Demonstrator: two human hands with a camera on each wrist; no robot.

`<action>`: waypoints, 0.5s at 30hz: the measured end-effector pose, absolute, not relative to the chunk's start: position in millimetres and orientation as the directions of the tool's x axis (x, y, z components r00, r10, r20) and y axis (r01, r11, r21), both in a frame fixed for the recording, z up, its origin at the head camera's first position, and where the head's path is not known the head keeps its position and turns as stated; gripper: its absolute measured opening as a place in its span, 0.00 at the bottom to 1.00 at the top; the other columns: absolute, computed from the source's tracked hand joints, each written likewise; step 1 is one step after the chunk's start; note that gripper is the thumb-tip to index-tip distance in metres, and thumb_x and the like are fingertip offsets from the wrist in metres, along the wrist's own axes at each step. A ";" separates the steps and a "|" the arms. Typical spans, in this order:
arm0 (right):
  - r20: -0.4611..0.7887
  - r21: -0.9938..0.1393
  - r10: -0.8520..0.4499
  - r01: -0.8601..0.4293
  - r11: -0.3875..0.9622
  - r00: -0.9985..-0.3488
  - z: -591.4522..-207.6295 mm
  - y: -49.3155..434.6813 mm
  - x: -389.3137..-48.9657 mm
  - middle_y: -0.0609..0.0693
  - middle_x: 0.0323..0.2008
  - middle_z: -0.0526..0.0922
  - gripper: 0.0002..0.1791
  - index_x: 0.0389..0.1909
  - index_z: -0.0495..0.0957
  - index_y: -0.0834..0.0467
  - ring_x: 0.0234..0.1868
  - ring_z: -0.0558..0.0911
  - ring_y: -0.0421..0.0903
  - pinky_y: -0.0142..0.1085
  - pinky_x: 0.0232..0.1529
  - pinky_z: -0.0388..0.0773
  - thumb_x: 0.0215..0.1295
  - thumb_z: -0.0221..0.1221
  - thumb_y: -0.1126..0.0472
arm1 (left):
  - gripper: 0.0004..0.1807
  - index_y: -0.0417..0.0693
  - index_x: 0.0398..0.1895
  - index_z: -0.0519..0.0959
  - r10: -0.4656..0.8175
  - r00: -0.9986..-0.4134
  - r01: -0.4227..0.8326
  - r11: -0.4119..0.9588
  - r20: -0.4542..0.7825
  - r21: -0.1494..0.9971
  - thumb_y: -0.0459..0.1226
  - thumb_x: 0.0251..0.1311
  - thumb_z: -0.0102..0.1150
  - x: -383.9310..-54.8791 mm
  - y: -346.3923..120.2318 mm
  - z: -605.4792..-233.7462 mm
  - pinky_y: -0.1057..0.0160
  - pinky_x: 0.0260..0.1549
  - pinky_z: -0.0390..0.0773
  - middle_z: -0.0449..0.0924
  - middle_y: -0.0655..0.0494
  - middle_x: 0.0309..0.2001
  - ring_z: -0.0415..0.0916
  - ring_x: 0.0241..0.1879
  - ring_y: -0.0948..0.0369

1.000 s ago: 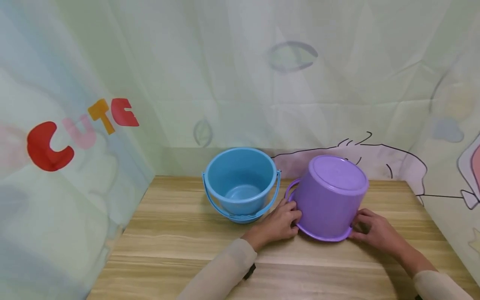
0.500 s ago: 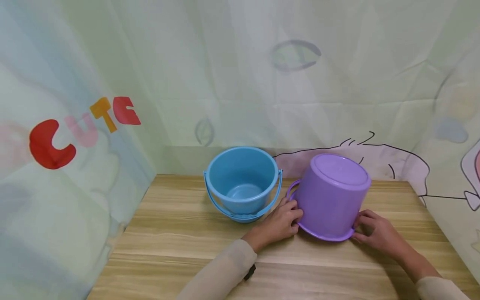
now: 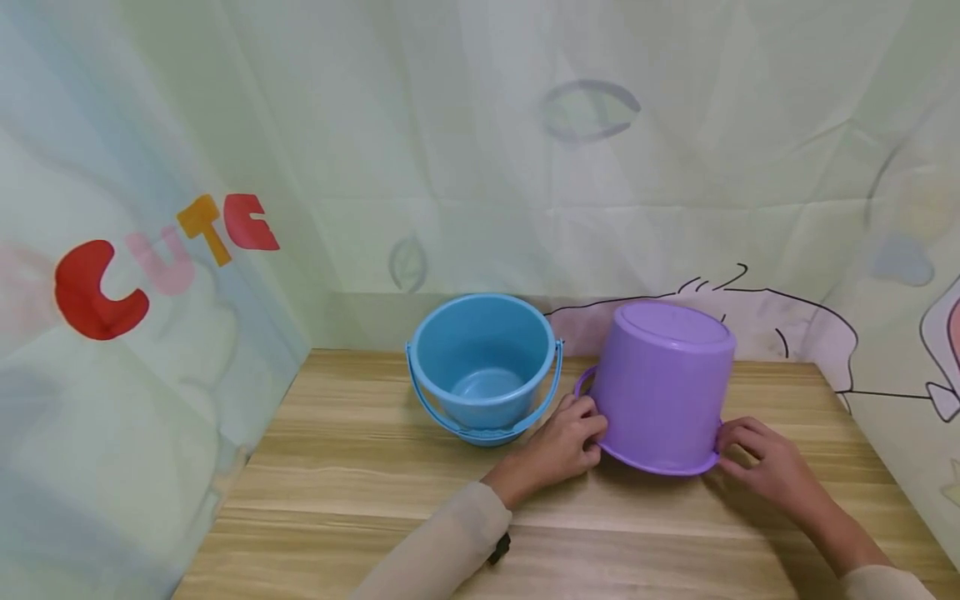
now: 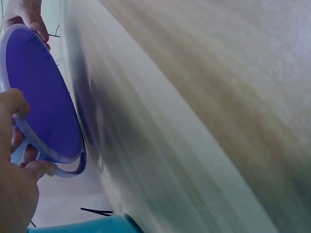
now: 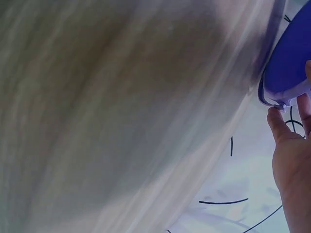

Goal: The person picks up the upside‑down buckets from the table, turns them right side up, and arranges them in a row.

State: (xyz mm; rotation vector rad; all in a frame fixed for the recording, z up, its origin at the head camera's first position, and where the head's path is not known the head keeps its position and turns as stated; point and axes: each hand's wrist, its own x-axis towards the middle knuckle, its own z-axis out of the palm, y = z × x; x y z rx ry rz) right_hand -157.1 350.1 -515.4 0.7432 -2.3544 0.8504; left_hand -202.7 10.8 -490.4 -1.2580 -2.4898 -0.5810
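A purple bucket point(image 3: 663, 392) is upside down over the right part of the table, base up and mouth down. My left hand point(image 3: 566, 437) grips its rim at the left, near the purple handle point(image 3: 585, 377). On the opposite side my right hand point(image 3: 772, 467) pinches the rim between thumb and fingers. The left wrist view looks into the bucket's mouth point(image 4: 43, 97), where a gap shows between rim and table. Just left of it a light blue bucket point(image 3: 483, 412) stands upright, its handle point(image 3: 487, 434) hanging down in front.
The wood-grain table point(image 3: 337, 500) ends at the back against a printed cloth point(image 3: 465, 208). More cloth with coloured letters point(image 3: 101, 292) hangs at the left. The blue bucket's right side is close to my left hand.
The purple bucket has tipped more upright, its base shifting slightly up and left and showing less. My right hand has moved a little right with the rim; the blue bucket stays put.
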 end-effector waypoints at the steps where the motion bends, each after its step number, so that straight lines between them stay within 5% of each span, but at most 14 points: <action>1: 0.626 -0.412 -0.306 -0.637 0.651 -0.717 -513.9 349.9 -156.2 0.45 0.38 0.83 0.28 0.26 0.80 0.48 0.52 0.72 0.16 0.10 0.57 0.66 0.29 0.75 0.82 | 0.11 0.53 0.27 0.73 0.693 -0.578 0.813 0.537 0.431 0.226 0.32 0.53 0.67 -202.3 11.0 -489.9 0.68 0.43 0.66 0.69 0.59 0.37 0.65 0.42 0.59; 15: 0.615 -0.551 -0.202 -0.598 0.582 -0.762 -495.3 346.5 -146.9 0.40 0.44 0.80 0.27 0.31 0.81 0.57 0.55 0.75 0.20 0.14 0.56 0.71 0.36 0.69 0.91 | 0.11 0.52 0.28 0.75 0.640 -0.587 0.804 0.534 0.496 0.263 0.30 0.54 0.68 -193.7 14.4 -472.8 0.70 0.41 0.66 0.71 0.59 0.37 0.66 0.41 0.60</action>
